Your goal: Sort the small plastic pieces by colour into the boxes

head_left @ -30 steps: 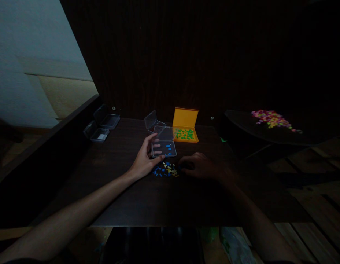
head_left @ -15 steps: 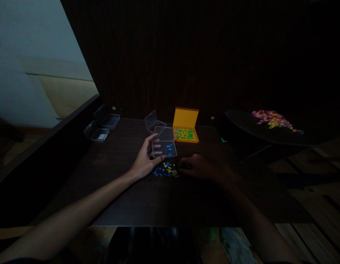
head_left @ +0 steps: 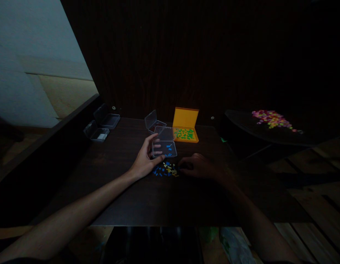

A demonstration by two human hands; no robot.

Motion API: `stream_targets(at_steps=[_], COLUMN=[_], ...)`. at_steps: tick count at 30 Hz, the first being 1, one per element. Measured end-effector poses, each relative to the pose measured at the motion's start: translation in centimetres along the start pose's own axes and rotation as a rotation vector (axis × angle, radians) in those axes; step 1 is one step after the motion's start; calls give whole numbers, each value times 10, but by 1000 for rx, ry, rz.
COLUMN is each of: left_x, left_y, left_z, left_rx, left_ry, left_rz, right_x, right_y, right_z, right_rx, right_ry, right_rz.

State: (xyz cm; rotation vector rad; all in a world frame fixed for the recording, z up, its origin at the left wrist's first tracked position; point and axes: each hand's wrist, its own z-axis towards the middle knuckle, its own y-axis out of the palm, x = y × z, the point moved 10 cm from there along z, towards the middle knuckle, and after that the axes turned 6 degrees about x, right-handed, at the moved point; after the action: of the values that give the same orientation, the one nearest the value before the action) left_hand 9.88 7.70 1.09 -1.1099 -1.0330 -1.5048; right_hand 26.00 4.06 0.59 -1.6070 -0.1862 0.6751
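Observation:
My left hand point(head_left: 146, 156) is closed around the left side of a clear plastic box point(head_left: 172, 155), its thumb at the near edge and its fingers showing through the plastic. The box has its lid up, and a few blue pieces point(head_left: 169, 148) lie inside. Just in front of it, a loose pile of small blue and yellow pieces point(head_left: 168, 169) is spread on the dark table. At the right edge of this pile sits my right hand point(head_left: 196, 165), fingers curled and fingertips close together. Shadow hides whatever is between those fingertips.
Behind the clear box stands an open orange box point(head_left: 185, 116) with green pieces. Another open clear box point(head_left: 152, 121) is beside it. Two more clear boxes point(head_left: 111, 121) are at the left by the raised side panel. Pink and yellow pieces point(head_left: 273, 119) lie heaped on a dark surface at right.
Hardly anything differs. Both hands keep their places, with only a very slight shift in the right hand's fingers at the pile; the boxes stay put.

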Motion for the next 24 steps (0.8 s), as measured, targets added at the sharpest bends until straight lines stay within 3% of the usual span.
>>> stream_targets(at_steps=[8,19,24], left_x=[0,1,3], left_y=[0,1,2], left_z=[0,-1,-1], left_rx=[3,-2,-9], left_ry=[-5,5,12], left_rz=[-1,-8,-9], right_x=[1,-11,-11], right_y=[2,-8,-11], right_z=[0,2,3], right_rx=[5,89,116], right_ry=[-1,-261,-297], right_rz=[27,389,383])
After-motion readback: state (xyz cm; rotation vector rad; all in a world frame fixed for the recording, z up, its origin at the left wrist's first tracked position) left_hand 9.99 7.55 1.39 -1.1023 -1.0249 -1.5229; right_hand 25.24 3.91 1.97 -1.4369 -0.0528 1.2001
